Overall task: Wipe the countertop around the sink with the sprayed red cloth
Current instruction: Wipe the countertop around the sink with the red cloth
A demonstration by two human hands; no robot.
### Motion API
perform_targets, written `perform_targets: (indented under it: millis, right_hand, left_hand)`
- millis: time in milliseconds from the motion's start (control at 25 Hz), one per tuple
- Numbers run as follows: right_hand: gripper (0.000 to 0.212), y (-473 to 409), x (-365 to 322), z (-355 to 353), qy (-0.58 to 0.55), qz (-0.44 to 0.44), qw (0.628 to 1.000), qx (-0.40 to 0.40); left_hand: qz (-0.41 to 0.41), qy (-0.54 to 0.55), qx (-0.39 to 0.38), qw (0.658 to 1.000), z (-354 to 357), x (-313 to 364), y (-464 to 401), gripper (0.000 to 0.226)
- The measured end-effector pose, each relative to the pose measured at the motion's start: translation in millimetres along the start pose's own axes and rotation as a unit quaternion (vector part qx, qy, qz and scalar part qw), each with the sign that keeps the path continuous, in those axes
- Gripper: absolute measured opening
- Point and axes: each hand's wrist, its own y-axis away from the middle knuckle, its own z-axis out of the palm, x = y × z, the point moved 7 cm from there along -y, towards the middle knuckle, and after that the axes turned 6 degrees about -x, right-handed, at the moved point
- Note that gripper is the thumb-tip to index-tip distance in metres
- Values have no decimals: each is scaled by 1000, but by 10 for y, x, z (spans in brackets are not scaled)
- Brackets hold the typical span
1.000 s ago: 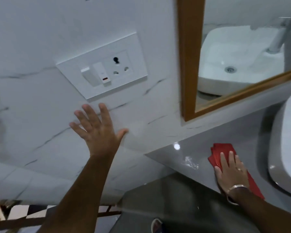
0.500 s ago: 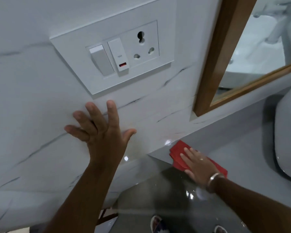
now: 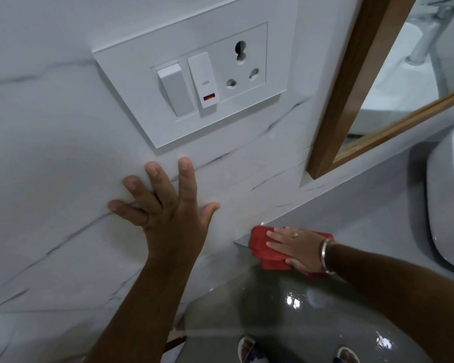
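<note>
The red cloth point(image 3: 268, 254) lies flat on the grey countertop point(image 3: 364, 224), at its far left end where it meets the marble wall. My right hand point(image 3: 296, 244) presses down on the cloth with fingers spread, a ring and a metal bangle on it. My left hand point(image 3: 168, 205) is flat against the wall, fingers apart, holding nothing. The white basin point(image 3: 448, 200) sits on the counter at the right edge, partly cut off.
A white switch-and-socket plate point(image 3: 194, 82) is on the wall just above my left hand. A wood-framed mirror point(image 3: 351, 82) hangs to the right, reflecting the basin and tap. Below the counter lie a glossy dark floor point(image 3: 273, 323) and my feet point(image 3: 247, 349).
My right hand slid the red cloth leftward along the counter, from near the basin to the wall corner. The view moved closer to the wall; my left hand stayed braced there.
</note>
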Motion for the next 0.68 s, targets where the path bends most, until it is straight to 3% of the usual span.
perform_targets:
  millis: [160, 240, 320, 440, 680]
  right_hand:
    - [75, -201, -354, 22, -102, 140, 985, -15]
    - [77, -94, -707, 122, -59, 58, 997, 0]
    - [79, 265, -574, 191, -21, -8, 1000, 4]
    - [84, 742, -156, 327, -67, 118, 991, -6]
    - [64, 785, -105, 347, -148, 305, 941, 26]
  left_hand:
    - [-2, 19, -1, 1000, 12, -12, -19, 122]
    - [-4, 15, -6, 1000, 16, -13, -5, 121]
    - [-2, 24, -7, 1000, 3, 7, -6, 121]
    - [-14, 30, -3, 999, -24, 5, -34, 123]
    - [-10, 48, 19, 999, -11, -13, -29, 127]
